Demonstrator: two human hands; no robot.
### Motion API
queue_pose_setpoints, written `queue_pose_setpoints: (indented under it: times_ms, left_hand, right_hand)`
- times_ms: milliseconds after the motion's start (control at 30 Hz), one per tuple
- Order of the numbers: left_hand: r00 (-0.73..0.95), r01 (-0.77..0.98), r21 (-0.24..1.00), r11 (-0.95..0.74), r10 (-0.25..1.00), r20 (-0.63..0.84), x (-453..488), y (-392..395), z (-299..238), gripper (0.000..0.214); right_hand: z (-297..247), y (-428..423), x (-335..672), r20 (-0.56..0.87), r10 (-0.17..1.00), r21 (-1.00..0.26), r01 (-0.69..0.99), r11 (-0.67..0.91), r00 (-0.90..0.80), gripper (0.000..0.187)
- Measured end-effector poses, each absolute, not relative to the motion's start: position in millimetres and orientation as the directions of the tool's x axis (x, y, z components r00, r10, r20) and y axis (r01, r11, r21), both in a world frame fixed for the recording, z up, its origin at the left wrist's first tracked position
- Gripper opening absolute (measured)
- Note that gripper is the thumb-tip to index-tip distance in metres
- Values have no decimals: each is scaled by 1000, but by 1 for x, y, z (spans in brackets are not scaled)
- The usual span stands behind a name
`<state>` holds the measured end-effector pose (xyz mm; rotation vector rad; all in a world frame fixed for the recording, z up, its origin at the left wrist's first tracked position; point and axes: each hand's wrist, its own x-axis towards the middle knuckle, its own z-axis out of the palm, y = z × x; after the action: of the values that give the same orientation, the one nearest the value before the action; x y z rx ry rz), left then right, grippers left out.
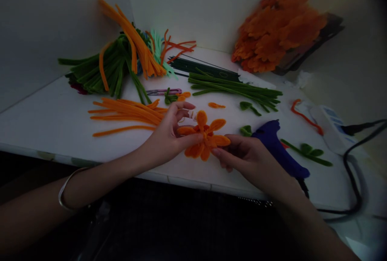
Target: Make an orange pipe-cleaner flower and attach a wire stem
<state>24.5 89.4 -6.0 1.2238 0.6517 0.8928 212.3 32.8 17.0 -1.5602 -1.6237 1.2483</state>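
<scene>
Flower [207, 145]; between left grip [167, 132], right grip [252, 154]

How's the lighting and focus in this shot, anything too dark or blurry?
Head view: dim overall, nearly black below the table; upper right corner darkened; the orange bouquet looks soft, the held orange flower a bit clearer; no strong glare.

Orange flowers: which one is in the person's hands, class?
The single flower near the centre, held between the left hand and right hand; the others are massed in the bunch at upper right.
</scene>
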Motion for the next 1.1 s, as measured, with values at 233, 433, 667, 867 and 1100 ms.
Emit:
queue_pose_setpoints:
  times_ms: [233, 433, 667, 867, 1100]
  left_hand:
    - [508, -183, 981, 65, 861, 38, 26, 89, -5, 46]
    - [503, -170, 985, 31, 862, 60, 26, 88, -6, 46]
    - [504, -205, 973, 101, 863, 16, 27, 88, -5, 51]
    - [474, -301, 920, 252, 876, -85, 29, 92, -6, 52]
    - [432, -335, 926, 175, 902, -14, 28, 95, -9, 51]
  right_hand:
    - [16, 31, 213, -219, 952, -893, 438, -106, -214, 23]
    - [19, 31, 221, -146, 969, -897, 440, -44, -201, 25]
    - [16, 34, 217, -68, 992, -922, 387, -21, -108, 18]
    - [8, 34, 207, 41, 997, -963, 267, 22, 67, 15]
    - [14, 27, 210, 29, 1000, -936, 351, 29, -4, 23]
